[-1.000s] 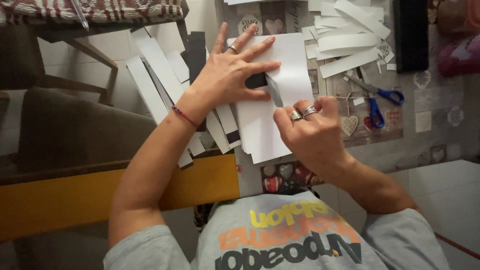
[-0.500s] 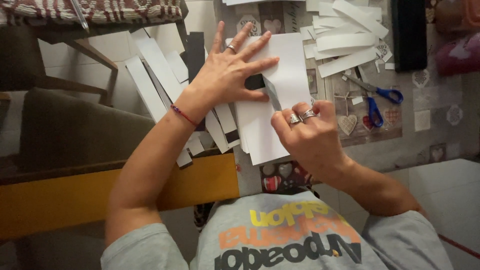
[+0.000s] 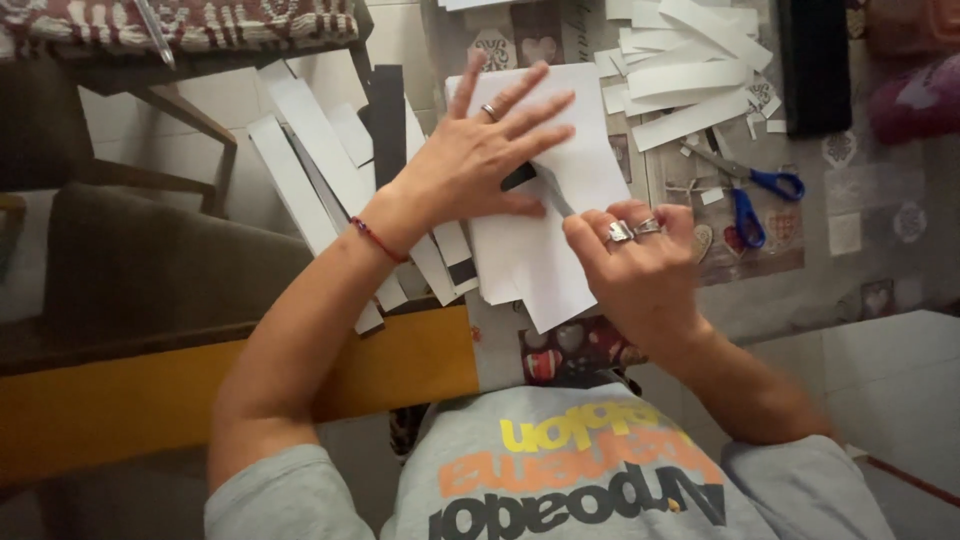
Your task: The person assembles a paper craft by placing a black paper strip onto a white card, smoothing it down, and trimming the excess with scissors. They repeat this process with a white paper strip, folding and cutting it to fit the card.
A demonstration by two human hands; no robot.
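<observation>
My left hand (image 3: 478, 158) lies flat with its fingers spread on a white paper sheet (image 3: 585, 150) and presses it to the table. A small black piece (image 3: 518, 177) shows under its fingertips. My right hand (image 3: 635, 268), with rings on two fingers, grips a thin grey cutter (image 3: 553, 192). The cutter's tip rests on the sheet just beside my left fingers. More white sheets (image 3: 545, 285) lie stacked under the top one and stick out toward me.
Blue-handled scissors (image 3: 750, 190) lie right of the sheet. Cut white paper strips (image 3: 690, 70) are piled at the far right, and longer strips (image 3: 300, 150) fan out at the left. A black box (image 3: 815, 60) stands beyond. A yellow board (image 3: 150, 400) and a chair (image 3: 150, 260) are at the left.
My right hand has drawn the cutter a little down the sheet toward me. My left hand stays pressed in the same place.
</observation>
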